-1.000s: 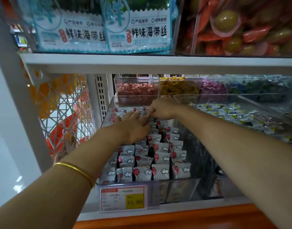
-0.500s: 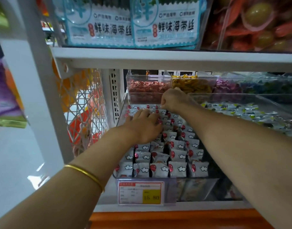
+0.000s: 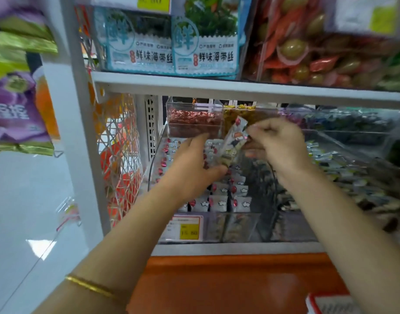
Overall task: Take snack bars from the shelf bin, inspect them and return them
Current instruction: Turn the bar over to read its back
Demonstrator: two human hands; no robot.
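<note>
Inspection step: the bar point(image 3: 233, 143) is tilted just above the bin point(image 3: 237, 225) — left hand point(image 3: 192, 171) pinches its lower end, right hand point(image 3: 277, 147) its upper. Next, probably: turn it over, then slot it back into the bin.

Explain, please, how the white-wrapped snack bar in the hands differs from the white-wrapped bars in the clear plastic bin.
The held white-wrapped snack bar is raised and tilted; the white-wrapped bars in the clear plastic bin stand packed in rows. The held bar shows most of its length; the binned bars show only their top ends. Both carry a red spot.
</note>
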